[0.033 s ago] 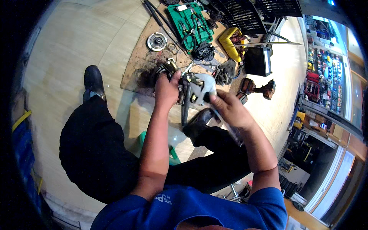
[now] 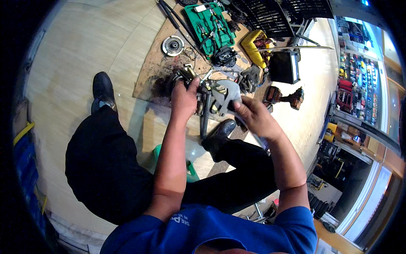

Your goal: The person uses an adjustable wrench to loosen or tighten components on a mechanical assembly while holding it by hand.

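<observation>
My left hand (image 2: 185, 99) is closed around a dark metal mechanical assembly (image 2: 206, 89) with a black tube pointing toward me. Its finer parts are too small to tell. In my right hand (image 2: 256, 118), the thumb and fingers pinch a thin, flexible grey sheet (image 2: 228, 91), which curves over the assembly's right side. I cannot tell whether it is cloth or paper. A pale, blurred strip hangs below that hand. Just right of the sheet lie dark work gloves (image 2: 249, 79), and a round metal disc part (image 2: 173, 45) rests beyond my left hand.
Underneath is a stained brown board (image 2: 148, 72). Around it are an open green tool case (image 2: 210, 27), a yellow bin (image 2: 253, 46), a black box (image 2: 284, 67), a cordless power tool (image 2: 287, 98) and a wrench (image 2: 224, 70). My shoe (image 2: 220, 133) stands close below the assembly.
My right hand has shifted slightly, and the grey sheet's shape has changed with it. The left hand and the assembly look the same.
</observation>
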Demonstrator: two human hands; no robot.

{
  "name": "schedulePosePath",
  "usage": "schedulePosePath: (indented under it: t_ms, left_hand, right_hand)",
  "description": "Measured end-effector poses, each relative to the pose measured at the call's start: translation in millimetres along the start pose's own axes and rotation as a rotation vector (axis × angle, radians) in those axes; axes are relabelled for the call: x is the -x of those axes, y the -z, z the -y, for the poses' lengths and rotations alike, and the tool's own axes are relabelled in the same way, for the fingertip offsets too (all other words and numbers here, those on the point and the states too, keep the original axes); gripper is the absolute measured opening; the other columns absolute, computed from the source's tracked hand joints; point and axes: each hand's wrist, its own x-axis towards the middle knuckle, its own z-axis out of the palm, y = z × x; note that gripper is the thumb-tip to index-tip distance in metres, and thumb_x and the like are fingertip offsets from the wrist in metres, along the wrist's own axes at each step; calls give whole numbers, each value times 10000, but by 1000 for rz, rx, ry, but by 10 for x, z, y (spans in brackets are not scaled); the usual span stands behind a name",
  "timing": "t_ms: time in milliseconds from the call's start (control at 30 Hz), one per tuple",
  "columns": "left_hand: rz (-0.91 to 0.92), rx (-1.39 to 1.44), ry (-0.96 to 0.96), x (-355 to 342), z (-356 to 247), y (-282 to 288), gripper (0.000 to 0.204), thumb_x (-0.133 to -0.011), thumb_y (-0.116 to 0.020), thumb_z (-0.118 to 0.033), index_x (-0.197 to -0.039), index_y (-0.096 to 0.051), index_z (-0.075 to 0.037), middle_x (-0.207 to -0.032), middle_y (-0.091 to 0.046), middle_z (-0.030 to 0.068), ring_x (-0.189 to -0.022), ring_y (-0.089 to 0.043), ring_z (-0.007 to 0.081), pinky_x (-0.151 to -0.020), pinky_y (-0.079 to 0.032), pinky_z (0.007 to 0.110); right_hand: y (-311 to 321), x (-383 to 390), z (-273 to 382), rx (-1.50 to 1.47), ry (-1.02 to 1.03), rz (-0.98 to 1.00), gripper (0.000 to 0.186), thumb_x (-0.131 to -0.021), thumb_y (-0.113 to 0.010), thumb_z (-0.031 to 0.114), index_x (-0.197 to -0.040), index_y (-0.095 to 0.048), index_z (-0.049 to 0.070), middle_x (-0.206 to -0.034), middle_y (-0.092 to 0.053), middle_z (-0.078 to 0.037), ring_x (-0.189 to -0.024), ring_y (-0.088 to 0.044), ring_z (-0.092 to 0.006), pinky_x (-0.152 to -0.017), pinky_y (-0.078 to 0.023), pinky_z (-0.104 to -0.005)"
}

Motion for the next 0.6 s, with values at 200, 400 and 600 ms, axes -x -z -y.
schedulePosePath:
  t_ms: [200,400,600]
  left_hand:
    - [0,-23,-34,-24,87,13,430,-930,-632,-347,-1078,-598,56,-1009,-666,268,-984,-627,434,-845,-472,453]
    - [3,-17,-57,5,-9,21,424,-932,-634,-335,-1095,-599,54,-1018,-668,265,-987,-635,417,-851,-473,450]
    - [-10,-24,-52,2,-9,12,408,-926,-648,-317,-1107,-602,45,-1033,-669,255,-1000,-633,410,-864,-471,445]
  right_hand:
    - [225,-97,159,142,-125,112,354,-1000,-549,354,-973,-624,9,-672,-566,1,-551,-511,-72,-491,-422,-234]
    - [217,-200,181,333,-16,162,332,-985,-575,320,-898,-591,0,-640,-571,-69,-572,-537,-154,-545,-434,-322]
    - [236,-361,229,439,109,176,379,-955,-583,364,-932,-608,-14,-736,-620,-240,-751,-623,-429,-656,-462,-472]
